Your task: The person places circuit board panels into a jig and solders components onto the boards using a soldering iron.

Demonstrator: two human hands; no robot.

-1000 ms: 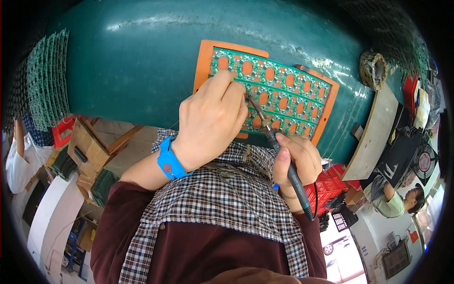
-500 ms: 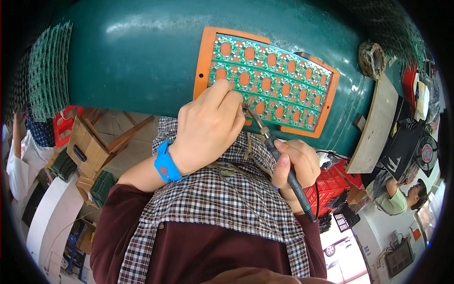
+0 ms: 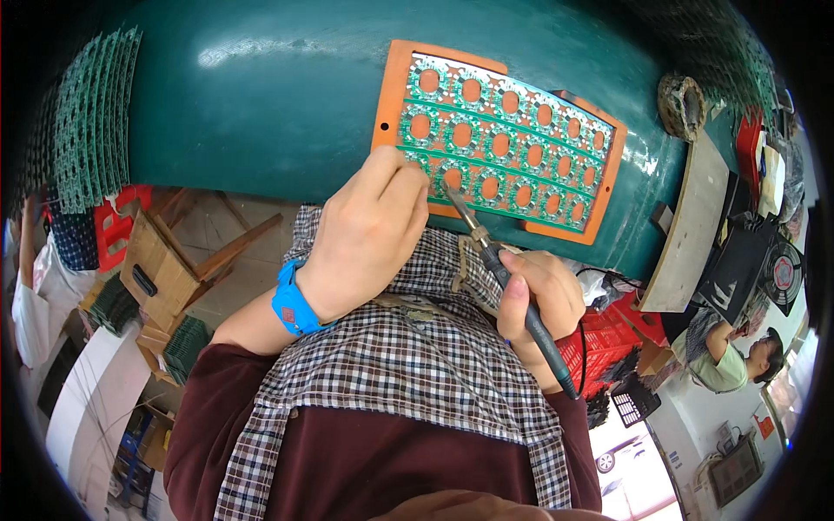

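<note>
My right hand (image 3: 545,295) grips a soldering iron (image 3: 521,300) with a dark handle and metal barrel. Its tip reaches the lowest row of a green circuit board panel (image 3: 486,128), near the left end. Ring-shaped boards with round centres make up the panel, which lies in an orange frame (image 3: 395,85) on the table. My left hand (image 3: 365,230), with a blue band at the wrist, is closed in a pinch over the panel's near left corner. Whatever its fingertips hold is hidden.
The green tabletop (image 3: 261,122) carries a stack of green panels (image 3: 95,122) at far left. At right are a tape roll (image 3: 682,106), a wooden board (image 3: 691,230) and a black fan (image 3: 782,276). A red crate (image 3: 604,347) stands below; another person (image 3: 725,360) is at far right.
The orange frame's left end sits slightly farther right and away. My left hand has shifted a little left, opening a gap to the iron's tip. The right hand keeps its grip, nearly still.
</note>
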